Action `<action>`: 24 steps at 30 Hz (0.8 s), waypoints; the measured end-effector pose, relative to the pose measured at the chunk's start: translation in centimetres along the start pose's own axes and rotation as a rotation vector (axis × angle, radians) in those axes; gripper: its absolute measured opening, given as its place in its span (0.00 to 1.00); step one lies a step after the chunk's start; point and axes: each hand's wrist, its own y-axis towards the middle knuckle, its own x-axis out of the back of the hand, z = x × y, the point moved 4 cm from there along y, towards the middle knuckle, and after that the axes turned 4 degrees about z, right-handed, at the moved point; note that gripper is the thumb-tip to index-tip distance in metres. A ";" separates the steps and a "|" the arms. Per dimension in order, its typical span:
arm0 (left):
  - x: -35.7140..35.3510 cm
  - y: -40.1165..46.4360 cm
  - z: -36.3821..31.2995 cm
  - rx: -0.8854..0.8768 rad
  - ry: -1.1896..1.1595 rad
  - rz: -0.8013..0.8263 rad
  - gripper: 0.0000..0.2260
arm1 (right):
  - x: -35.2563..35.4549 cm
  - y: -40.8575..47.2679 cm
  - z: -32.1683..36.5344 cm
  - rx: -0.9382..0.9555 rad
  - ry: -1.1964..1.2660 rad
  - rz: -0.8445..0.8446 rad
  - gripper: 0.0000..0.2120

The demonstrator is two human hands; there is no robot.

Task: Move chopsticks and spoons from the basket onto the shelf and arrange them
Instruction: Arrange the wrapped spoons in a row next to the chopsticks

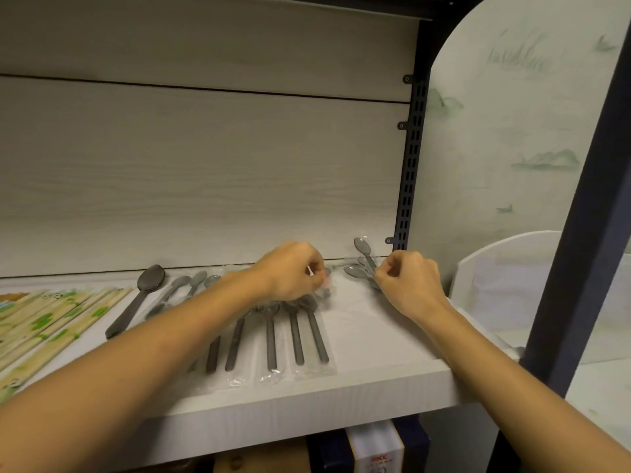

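My left hand (290, 271) hides what its curled fingers pinch above the wrapped spoons (293, 332) on the shelf (375, 336), my right hand (406, 281) clamps a spoon bundle (362, 264), chopsticks (51, 319) far left, box label below unreadable.

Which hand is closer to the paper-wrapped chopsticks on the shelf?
Left. The left hand is over the wrapped spoons mid-shelf, with the chopsticks off to its left. The right hand is farther right, beside the spoons near the shelf's upright.

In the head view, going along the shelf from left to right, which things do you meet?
Wrapped chopsticks → large dark spoon → row of wrapped spoons under the left hand → small spoons at the right hand → white divider.
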 end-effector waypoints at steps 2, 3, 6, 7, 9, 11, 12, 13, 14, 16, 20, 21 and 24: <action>0.6 -0.2 1.0 0.029 -0.031 -0.007 0.06 | 0.0 0.0 0.1 0.012 -0.002 0.005 0.09; 0.8 -0.2 1.4 0.039 -0.044 -0.014 0.06 | 0.0 -0.1 0.1 0.017 -0.004 0.008 0.09; 0.9 0.0 1.5 0.023 -0.070 -0.020 0.05 | -0.1 0.0 0.2 0.029 -0.015 0.019 0.08; 0.8 0.1 1.4 0.013 -0.073 -0.017 0.05 | -0.1 0.0 0.3 0.038 -0.018 0.030 0.08; 0.5 0.4 1.1 -0.006 -0.099 -0.015 0.05 | -0.3 -0.1 0.4 0.059 -0.037 0.076 0.08; 0.5 0.7 1.0 -0.019 -0.141 -0.033 0.05 | -0.6 -0.3 0.5 0.091 -0.078 0.133 0.08; 0.5 0.9 1.0 -0.025 -0.149 -0.044 0.05 | -0.8 -0.4 0.4 0.103 -0.097 0.158 0.08; 0.4 1.1 1.0 -0.029 -0.138 -0.047 0.06 | -0.9 -0.4 0.4 0.108 -0.110 0.177 0.08; 0.3 1.3 1.1 -0.027 -0.114 -0.039 0.06 | -1.0 -0.4 0.3 0.108 -0.115 0.188 0.08; -0.4 1.6 1.3 -0.006 -0.073 0.010 0.05 | -1.0 -0.3 0.2 0.097 -0.110 0.181 0.07; -1.7 2.0 1.5 0.031 -0.058 0.141 0.06 | -0.7 -0.2 0.1 0.073 -0.095 0.144 0.08; -1.8 2.0 1.6 0.038 -0.075 0.161 0.07 | -0.7 -0.2 0.2 0.076 -0.089 0.141 0.08; -1.6 2.1 1.8 0.039 -0.050 0.151 0.08 | -0.7 -0.1 0.2 0.093 -0.072 0.119 0.08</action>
